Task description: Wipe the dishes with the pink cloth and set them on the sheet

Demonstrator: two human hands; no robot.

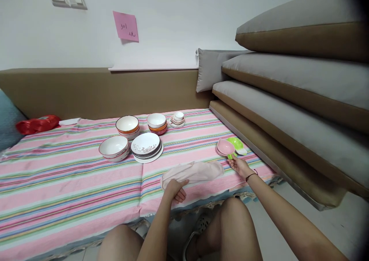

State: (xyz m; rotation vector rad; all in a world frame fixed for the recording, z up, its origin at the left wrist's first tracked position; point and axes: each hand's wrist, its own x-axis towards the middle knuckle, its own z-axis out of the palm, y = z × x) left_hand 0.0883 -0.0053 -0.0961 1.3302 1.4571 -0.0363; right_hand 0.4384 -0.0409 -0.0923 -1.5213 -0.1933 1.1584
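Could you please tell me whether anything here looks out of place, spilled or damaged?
No spill or breakage shows. The pale cloth lies rumpled by the left hand, unlike the stacked plates and bowls. The pink note on the wall hangs slightly tilted.

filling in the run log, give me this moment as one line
left hand: loosely open at pale cloth; right hand: on green handle of pink dish; green dish: beside pink
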